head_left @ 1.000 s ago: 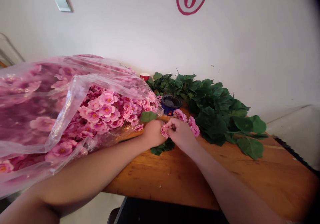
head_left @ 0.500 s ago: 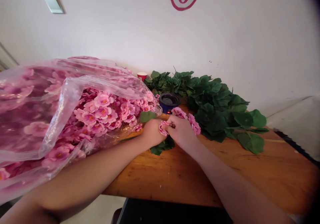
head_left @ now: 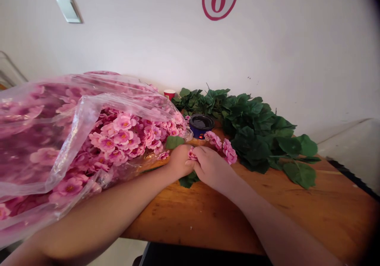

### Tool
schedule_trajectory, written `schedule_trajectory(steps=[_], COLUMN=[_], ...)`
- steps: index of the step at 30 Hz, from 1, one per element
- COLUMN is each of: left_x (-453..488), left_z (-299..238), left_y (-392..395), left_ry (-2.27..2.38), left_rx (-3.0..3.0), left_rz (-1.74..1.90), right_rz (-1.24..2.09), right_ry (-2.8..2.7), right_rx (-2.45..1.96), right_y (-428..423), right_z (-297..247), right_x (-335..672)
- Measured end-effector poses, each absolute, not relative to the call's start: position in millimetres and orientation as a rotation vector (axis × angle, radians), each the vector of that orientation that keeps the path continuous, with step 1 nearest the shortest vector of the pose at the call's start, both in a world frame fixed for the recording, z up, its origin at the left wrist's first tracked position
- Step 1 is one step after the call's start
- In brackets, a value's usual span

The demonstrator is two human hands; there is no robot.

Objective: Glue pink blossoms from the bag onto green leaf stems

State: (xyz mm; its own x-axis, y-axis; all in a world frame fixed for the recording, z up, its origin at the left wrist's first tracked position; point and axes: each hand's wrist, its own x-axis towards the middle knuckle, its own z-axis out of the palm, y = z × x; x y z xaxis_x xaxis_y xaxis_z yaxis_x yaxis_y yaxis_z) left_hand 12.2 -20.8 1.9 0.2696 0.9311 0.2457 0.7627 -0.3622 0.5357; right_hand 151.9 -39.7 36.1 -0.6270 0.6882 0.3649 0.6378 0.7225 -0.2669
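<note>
My left hand (head_left: 179, 161) and my right hand (head_left: 210, 166) meet over the table, both closed. Between them shows part of a small pink artificial flower (head_left: 191, 154), pinched in the right fingers. Green leaves (head_left: 187, 180) stick out below the left hand, and one leaf (head_left: 173, 142) shows above it. They look like parts of a leafy stem in the left fist, though its grip is mostly hidden. Just beyond the right hand are two more pink blossoms (head_left: 229, 151). Behind the hands sits a small blue pot (head_left: 197, 133) with dark contents and a lit red light.
A large clear plastic bag (head_left: 68, 143) full of pink flowers (head_left: 123, 135) covers the left side. Green leaf sprays (head_left: 252, 135) are heaped at the back right of the wooden table (head_left: 208, 218). A red paper cup (head_left: 169, 94) stands near the wall.
My right hand has rolled over and closed in against the left hand, covering more of the pink flower. The view has tilted slightly upward.
</note>
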Motion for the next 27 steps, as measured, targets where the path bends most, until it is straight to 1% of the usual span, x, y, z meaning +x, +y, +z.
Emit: schedule_trajectory(steps=[5,8,17,20,27], left_x=[14,14,13,14,14], left_z=[2,-1,1,4,4], left_y=[-22,-21,-22,-23,-22], left_ry=[1.576,1.591,1.617,1.605,1.533], left_rx=[2.133,2.121,2.133,2.121,2.119], left_rz=[0.857,0.889,0.893,0.910,0.918], right_rz=[0.347,0.405,0.670,0.694,0.612], right_ry=[-2.276,-2.174,-1.968,-1.952,-1.934], right_rx=[-1.036,-1.024,-1.130,-1.111,-0.996], right_y=[-27,-24,-22,-20,-20], right_z=[25,21,17,13,11], right_x=[150,147,145,146,143])
